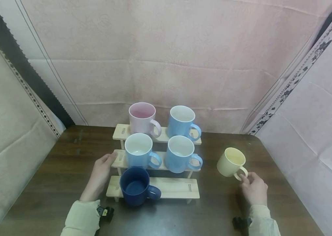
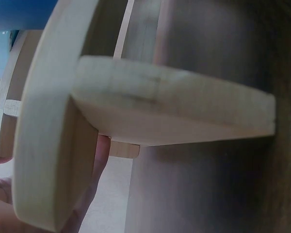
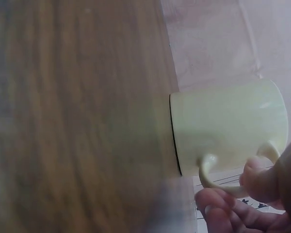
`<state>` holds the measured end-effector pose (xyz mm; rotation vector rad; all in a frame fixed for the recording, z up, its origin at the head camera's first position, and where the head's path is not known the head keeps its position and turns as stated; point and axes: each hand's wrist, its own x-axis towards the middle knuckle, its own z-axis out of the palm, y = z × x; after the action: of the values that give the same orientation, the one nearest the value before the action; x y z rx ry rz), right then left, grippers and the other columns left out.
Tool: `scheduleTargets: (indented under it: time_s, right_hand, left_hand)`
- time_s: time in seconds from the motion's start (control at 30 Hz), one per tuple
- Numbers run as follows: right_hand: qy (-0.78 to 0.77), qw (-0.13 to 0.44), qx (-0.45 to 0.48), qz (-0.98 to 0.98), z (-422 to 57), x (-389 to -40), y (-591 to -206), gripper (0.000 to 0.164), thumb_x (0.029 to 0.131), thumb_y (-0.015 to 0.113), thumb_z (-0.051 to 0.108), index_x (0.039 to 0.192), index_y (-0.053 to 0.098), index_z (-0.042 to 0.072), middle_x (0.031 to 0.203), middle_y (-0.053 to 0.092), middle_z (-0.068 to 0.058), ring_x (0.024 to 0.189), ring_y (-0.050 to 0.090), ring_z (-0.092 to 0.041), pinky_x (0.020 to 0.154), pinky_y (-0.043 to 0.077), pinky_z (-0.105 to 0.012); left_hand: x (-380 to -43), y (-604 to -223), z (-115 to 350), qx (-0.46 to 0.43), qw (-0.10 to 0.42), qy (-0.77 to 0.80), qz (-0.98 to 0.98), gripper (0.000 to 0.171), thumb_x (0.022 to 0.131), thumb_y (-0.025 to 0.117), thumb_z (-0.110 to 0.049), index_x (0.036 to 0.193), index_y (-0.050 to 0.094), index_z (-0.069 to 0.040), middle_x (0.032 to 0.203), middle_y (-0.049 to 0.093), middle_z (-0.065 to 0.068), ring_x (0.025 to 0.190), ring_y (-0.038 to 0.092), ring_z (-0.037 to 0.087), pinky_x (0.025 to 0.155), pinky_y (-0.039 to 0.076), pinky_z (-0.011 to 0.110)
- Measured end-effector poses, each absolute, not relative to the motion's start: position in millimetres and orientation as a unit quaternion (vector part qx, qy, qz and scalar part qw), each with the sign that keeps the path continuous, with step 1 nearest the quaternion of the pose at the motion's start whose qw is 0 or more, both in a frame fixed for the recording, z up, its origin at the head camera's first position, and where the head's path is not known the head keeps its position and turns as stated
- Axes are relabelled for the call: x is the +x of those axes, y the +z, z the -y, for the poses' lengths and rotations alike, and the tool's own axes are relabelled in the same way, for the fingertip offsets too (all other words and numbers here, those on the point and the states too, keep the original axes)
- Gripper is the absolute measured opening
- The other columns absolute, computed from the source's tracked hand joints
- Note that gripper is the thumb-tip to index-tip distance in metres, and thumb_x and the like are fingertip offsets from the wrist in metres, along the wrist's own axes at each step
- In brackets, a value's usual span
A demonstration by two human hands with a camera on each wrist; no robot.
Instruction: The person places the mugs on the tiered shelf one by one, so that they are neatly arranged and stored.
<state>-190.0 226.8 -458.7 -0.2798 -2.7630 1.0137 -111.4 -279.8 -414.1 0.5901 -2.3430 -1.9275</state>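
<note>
My right hand pinches the handle of a pale yellow mug at the right of the table. In the right wrist view, thumb and fingers close round the handle of this yellow mug. My left hand grips the left end of the middle step of a three-step wooden rack. From the left wrist, the rack's end hides part of the fingers. A dark blue mug stands on the lowest step, its handle to the right.
Two light blue mugs, one left and one right, stand on the middle step. The top step bears a pink mug and another light blue mug. Pale cloth walls in the brown table behind and at both sides.
</note>
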Motion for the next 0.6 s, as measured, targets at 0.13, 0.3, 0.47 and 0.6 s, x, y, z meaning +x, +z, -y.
scheduleTargets:
  time_s: [0.13, 0.3, 0.47, 0.6]
  right_hand:
    - [0.344, 0.096, -0.099, 0.929, -227, -188, -460, 0.021, 0.097, 0.060, 0.021, 0.101, 0.063, 0.000, 0.080, 0.071, -0.014, 0.074, 0.067, -0.031, 0.064, 0.040, -0.036]
    - [0.347, 0.098, -0.103, 0.927, -225, -185, -459, 0.022, 0.097, 0.060, 0.023, 0.100, 0.064, 0.001, 0.082, 0.072, -0.014, 0.071, 0.068, -0.027, 0.065, 0.041, -0.036]
    - [0.347, 0.105, -0.107, 0.926, -223, -180, -454, 0.024, 0.097, 0.060, 0.027, 0.101, 0.065, 0.004, 0.080, 0.072, -0.011, 0.073, 0.067, -0.027, 0.068, 0.041, -0.038]
    - [0.343, 0.118, -0.106, 0.926, -222, -175, -448, 0.021, 0.096, 0.062, 0.027, 0.100, 0.066, 0.006, 0.079, 0.073, -0.009, 0.071, 0.067, -0.024, 0.066, 0.043, -0.035]
  left_hand:
    - [-111, -414, 280, 0.193, 0.023, -0.623, 0.758, 0.064, 0.101, 0.038, -0.054, 0.125, 0.053, 0.004, 0.128, 0.053, 0.022, 0.122, 0.044, 0.033, 0.107, 0.028, 0.058]
    - [-110, -414, 280, 0.195, 0.021, -0.622, 0.758, 0.065, 0.101, 0.038, -0.055, 0.125, 0.053, 0.004, 0.129, 0.053, 0.022, 0.123, 0.043, 0.033, 0.107, 0.028, 0.058]
    - [-111, -414, 280, 0.197, 0.023, -0.619, 0.760, 0.065, 0.100, 0.039, -0.055, 0.124, 0.054, 0.003, 0.128, 0.054, 0.022, 0.120, 0.044, 0.033, 0.106, 0.030, 0.057]
    - [-112, -414, 279, 0.196, 0.036, -0.615, 0.763, 0.062, 0.101, 0.040, -0.053, 0.117, 0.057, 0.004, 0.119, 0.056, 0.021, 0.111, 0.046, 0.030, 0.099, 0.035, 0.050]
